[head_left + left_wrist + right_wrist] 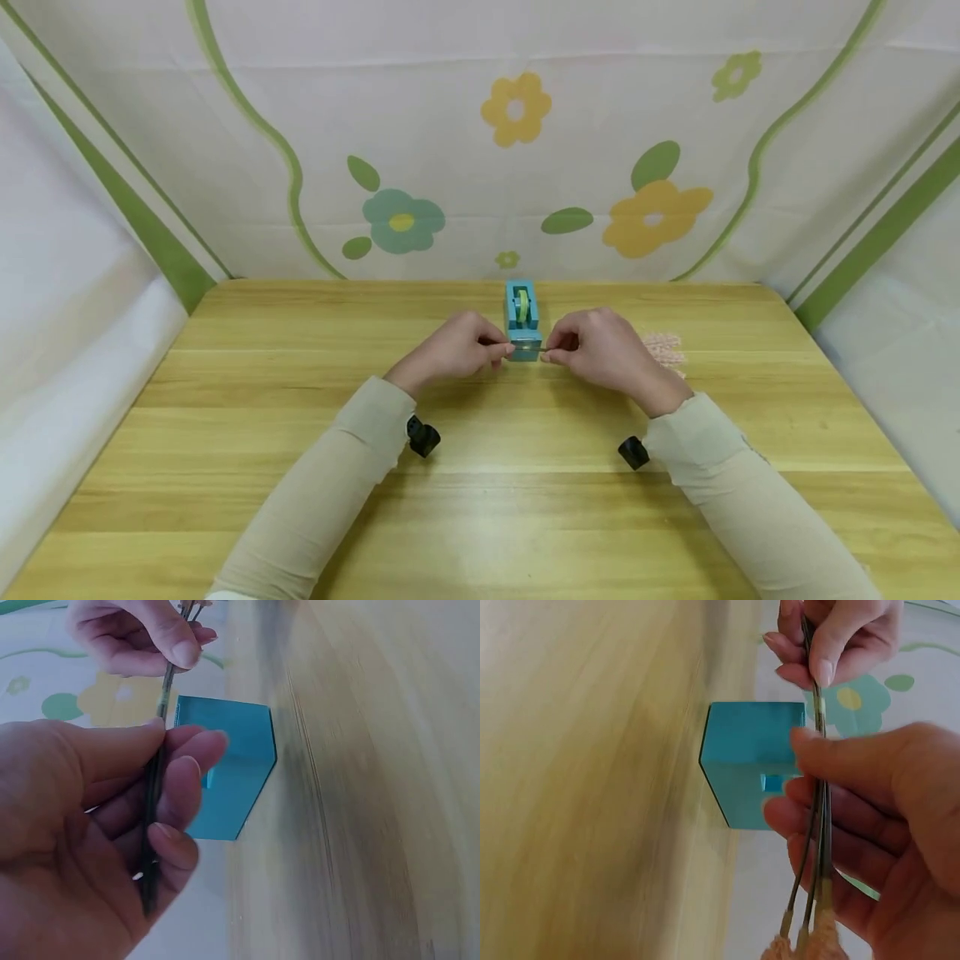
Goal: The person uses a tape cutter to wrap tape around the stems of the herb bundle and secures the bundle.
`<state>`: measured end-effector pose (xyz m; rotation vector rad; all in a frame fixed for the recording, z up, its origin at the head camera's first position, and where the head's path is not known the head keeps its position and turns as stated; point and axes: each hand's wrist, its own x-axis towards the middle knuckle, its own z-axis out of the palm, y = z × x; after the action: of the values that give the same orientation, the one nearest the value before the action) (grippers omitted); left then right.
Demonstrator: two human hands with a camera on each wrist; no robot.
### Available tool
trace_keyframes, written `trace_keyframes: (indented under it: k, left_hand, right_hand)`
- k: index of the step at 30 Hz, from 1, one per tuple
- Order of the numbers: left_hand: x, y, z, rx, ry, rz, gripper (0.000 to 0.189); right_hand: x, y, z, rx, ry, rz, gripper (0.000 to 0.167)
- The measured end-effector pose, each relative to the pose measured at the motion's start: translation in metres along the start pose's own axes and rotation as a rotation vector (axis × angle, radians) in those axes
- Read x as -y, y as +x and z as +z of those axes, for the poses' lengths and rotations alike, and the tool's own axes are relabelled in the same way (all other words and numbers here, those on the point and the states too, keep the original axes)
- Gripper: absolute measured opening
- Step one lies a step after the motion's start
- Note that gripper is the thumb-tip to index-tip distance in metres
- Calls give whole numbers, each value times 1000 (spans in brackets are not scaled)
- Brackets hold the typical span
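Between my two hands stretches a thin bundle of dark flower stems (pixel 826 832), level in front of a blue tape dispenser (pixel 522 312). My left hand (pixel 461 346) pinches its bare end between thumb and forefinger, the stems crossing the palm. On the other side, my right hand (pixel 600 346) pinches the bundle with thumb and fingers. A pale band (pixel 821 705) circles the stems between the hands. Fluffy pinkish flower heads (pixel 825 937) stick out past the right hand. The dispenser carries a greenish tape roll (pixel 523 306); its near end lies behind the stems in the head view.
A wooden table (pixel 480 517) reaches back to a white cloth (pixel 450 108) printed with flowers and green lines. White cloth also hangs at both sides. A small black camera (pixel 423 436) sits at the left wrist, another (pixel 633 452) at the right.
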<state>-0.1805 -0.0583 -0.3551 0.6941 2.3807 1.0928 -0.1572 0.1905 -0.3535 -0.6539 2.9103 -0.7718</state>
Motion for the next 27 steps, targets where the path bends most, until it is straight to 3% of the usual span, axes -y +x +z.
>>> trace_keyframes:
  k: [5, 8, 15, 22, 27]
  left_hand:
    - [1, 2, 4, -112, 44, 31, 19]
    - [1, 4, 7, -157, 96, 52, 16]
    - [1, 4, 7, -100, 99, 9, 23]
    - [-2, 3, 9, -200, 42, -24, 17]
    - [-2, 2, 14, -233, 15, -28, 15]
  right_hand:
    - [-6, 5, -1, 78, 71, -61, 14]
    - [-6, 6, 0, 55, 13, -74, 15]
    - [0, 8, 3, -7, -92, -10, 9]
    - [0, 10, 3, 39, -20, 45, 16]
    - [2, 11, 5, 44, 9, 103, 23]
